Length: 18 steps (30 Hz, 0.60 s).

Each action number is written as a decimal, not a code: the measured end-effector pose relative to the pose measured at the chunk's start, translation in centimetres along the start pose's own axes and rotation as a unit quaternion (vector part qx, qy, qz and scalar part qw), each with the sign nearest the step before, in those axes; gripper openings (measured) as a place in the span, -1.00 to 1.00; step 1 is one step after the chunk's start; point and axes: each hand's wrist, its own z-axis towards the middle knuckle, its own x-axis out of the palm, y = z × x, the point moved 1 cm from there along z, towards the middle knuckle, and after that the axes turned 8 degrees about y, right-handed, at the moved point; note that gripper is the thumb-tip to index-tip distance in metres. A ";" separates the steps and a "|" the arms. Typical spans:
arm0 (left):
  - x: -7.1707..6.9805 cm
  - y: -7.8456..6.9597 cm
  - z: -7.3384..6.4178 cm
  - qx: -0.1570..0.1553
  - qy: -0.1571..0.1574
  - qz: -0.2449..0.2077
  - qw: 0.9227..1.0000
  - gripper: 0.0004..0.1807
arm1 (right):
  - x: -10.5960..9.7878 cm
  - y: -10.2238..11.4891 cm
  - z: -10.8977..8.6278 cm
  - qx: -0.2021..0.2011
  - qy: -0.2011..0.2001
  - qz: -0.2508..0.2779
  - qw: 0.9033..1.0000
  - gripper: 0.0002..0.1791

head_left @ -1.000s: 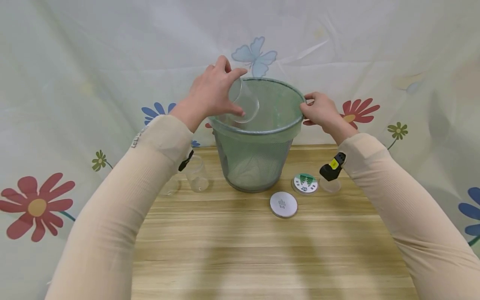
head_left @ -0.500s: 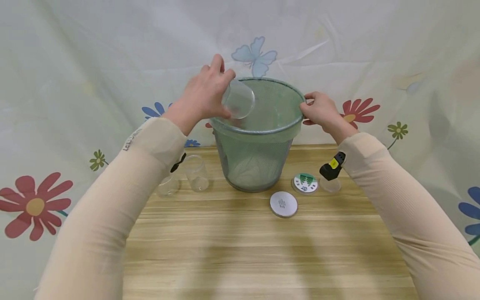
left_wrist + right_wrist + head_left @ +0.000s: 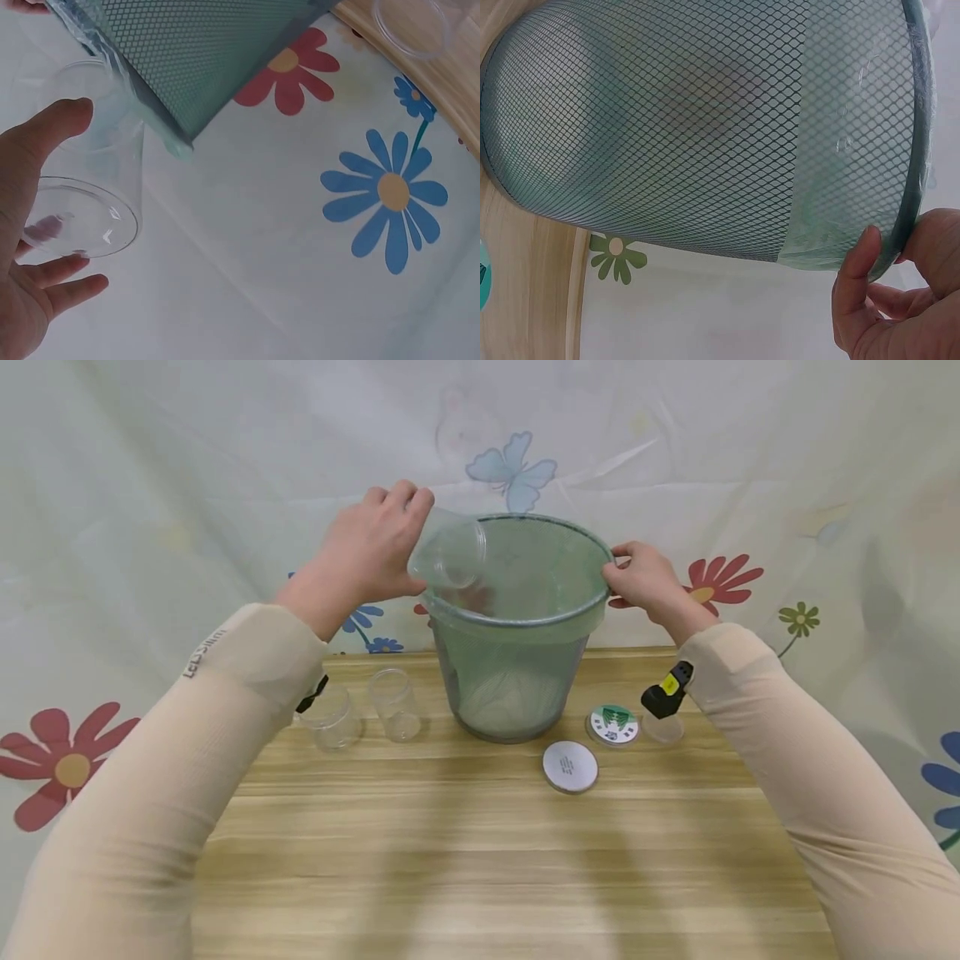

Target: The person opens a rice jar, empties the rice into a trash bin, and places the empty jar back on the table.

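Note:
My left hand (image 3: pixel 371 543) grips a clear plastic cup (image 3: pixel 459 553), which lies tilted on its side at the left of the bin's rim. In the left wrist view the thumb (image 3: pixel 64 124) lies along one side of the cup, with other fingers around the far side. A mesh wastebasket (image 3: pixel 506 681) stands upright on the table, lined with a thin green bag (image 3: pixel 517 628) folded over the rim. At the right of that rim, my right hand (image 3: pixel 647 581) pinches the edge and the bag between thumb and fingers, as the right wrist view shows too.
Two clear cups (image 3: pixel 397 706) stand on the wooden table (image 3: pixel 480 860) left of the bin. Right of it lie a white round disc (image 3: pixel 570 767), a green-and-white disc (image 3: pixel 612 725) and a clear round piece (image 3: pixel 664 728). A flower-printed sheet (image 3: pixel 247 485) hangs right behind.
My left hand has drawn back to the left with the cup, from over the bin's opening to its left rim. The right hand keeps its hold on the rim.

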 end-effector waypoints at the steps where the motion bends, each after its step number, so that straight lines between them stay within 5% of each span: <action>1: 0.0 0.2 -0.1 -0.001 -0.002 0.000 1.000 -0.09 | 0.0 0.0 0.0 0.000 -0.001 0.000 1.000 -0.37; 8: 0.0 1.4 -1.3 -0.016 -0.009 -0.006 1.000 0.11 | -0.2 -0.2 0.1 0.000 -0.003 -0.002 1.000 -0.37; 18: 1.2 4.4 -3.8 -0.040 -0.019 -0.011 0.999 0.03 | -0.3 -0.3 0.2 0.002 -0.008 -0.002 1.000 -0.38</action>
